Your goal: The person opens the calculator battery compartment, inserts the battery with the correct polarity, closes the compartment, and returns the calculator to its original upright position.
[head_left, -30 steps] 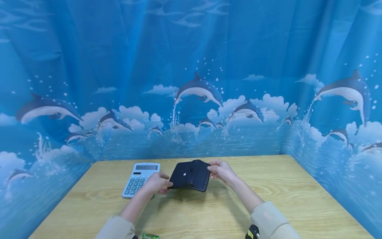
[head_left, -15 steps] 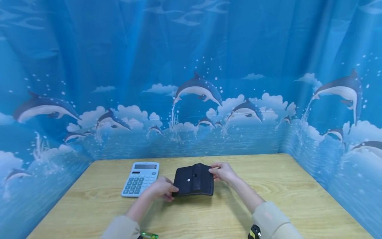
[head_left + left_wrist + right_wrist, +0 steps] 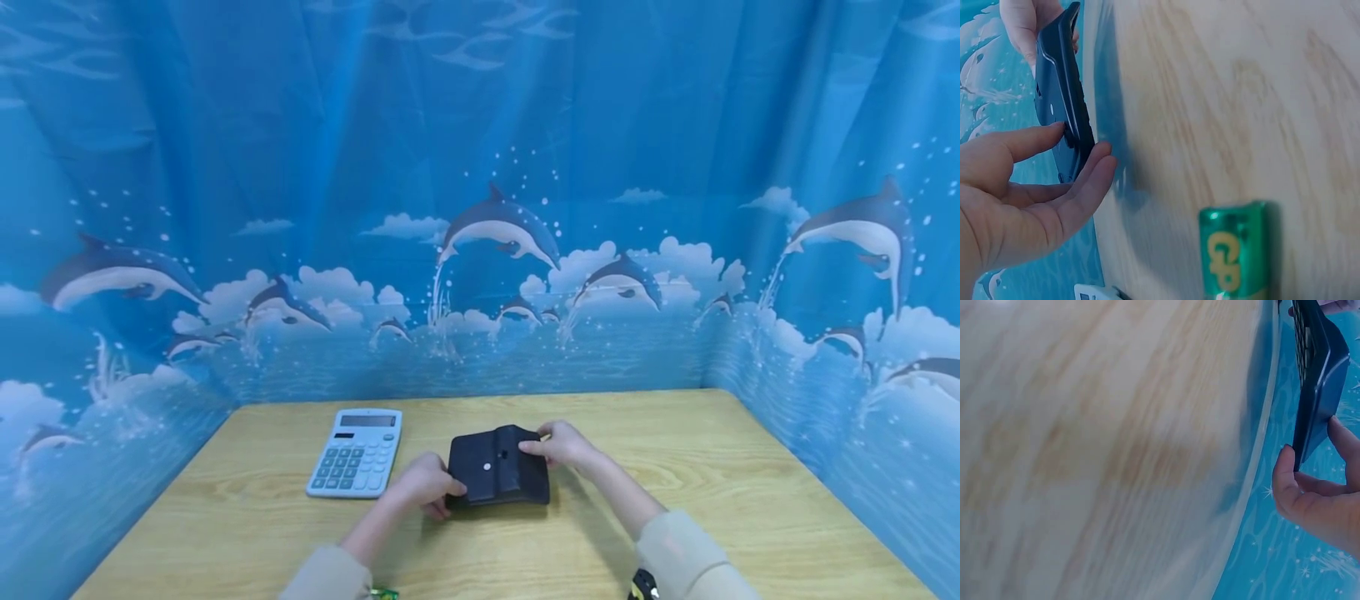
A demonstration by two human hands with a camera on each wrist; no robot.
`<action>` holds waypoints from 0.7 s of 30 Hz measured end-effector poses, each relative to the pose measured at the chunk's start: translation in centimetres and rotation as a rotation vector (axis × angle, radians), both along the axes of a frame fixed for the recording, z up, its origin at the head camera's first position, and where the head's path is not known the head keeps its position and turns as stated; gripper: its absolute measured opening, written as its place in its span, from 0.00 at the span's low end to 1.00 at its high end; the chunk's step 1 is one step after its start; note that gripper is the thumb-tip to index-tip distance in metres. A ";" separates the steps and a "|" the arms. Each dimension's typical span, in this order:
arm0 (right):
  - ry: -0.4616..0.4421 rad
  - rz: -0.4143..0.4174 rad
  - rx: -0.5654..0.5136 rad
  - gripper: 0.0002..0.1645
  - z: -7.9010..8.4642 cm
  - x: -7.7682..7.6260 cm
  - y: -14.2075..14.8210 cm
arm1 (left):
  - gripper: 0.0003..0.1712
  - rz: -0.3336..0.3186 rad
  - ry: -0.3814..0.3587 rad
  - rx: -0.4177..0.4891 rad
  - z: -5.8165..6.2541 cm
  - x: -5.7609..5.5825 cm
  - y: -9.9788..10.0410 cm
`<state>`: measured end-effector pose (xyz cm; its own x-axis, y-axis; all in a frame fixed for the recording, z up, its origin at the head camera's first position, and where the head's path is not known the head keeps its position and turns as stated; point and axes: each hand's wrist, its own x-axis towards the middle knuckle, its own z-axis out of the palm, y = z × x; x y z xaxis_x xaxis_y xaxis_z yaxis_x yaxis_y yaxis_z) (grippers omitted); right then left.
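Head: dark device (image 3: 471,454) hangs tilted over the table (image 3: 660,483), left hand (image 3: 426,483) and right hand (image 3: 566,445) pinching opposite sides; uneven release could drop it.
Left wrist: edge-only pinch, might slip; battery (image 3: 1235,253) could roll if bumped.
Right wrist: similarly narrow pinch; twisting might loosen it.

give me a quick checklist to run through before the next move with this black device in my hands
1. Left grip secure: ok, it pinches the left side of the black device.
2. Right grip secure: ok, it pinches the right side.
3. Black device resting flat on the table: not ok, it is held above it.
4. Light-blue calculator out of the way: ok, it lies to the left, apart.
5. Green battery clear of the device: ok, they are apart.
6. Black device fastened shut: cannot tell.
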<state>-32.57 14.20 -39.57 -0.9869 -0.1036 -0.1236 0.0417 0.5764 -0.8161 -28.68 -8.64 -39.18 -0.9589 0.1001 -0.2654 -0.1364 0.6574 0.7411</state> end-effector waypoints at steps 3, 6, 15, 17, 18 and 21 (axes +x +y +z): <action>-0.013 0.003 -0.005 0.34 -0.2 0.1 0.2 | 0.14 0.017 -0.010 -0.009 -0.2 0.0 0.3; -0.030 -0.003 -0.021 0.34 -0.4 0.1 0.3 | 0.14 0.015 -0.012 -0.009 -0.2 0.2 0.5; -0.086 0.014 -0.012 0.33 -0.7 -0.2 0.4 | 0.14 0.029 0.021 -0.055 -0.4 0.4 0.7; -0.085 0.020 -0.003 0.33 -0.8 -0.2 0.4 | 0.14 0.043 0.038 -0.092 -0.5 0.3 0.8; -0.083 0.024 -0.001 0.32 -0.8 -0.3 0.4 | 0.15 0.051 0.045 -0.109 -0.6 0.3 0.8; -0.082 0.030 -0.001 0.31 -0.9 -0.3 0.4 | 0.15 0.078 0.057 -0.140 -0.8 0.1 1.0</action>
<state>-32.86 14.56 -40.50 -0.9698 -0.1332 -0.2042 0.0914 0.5778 -0.8111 -28.56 -7.69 -39.99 -0.9763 -0.0094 -0.2161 -0.1513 0.7436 0.6513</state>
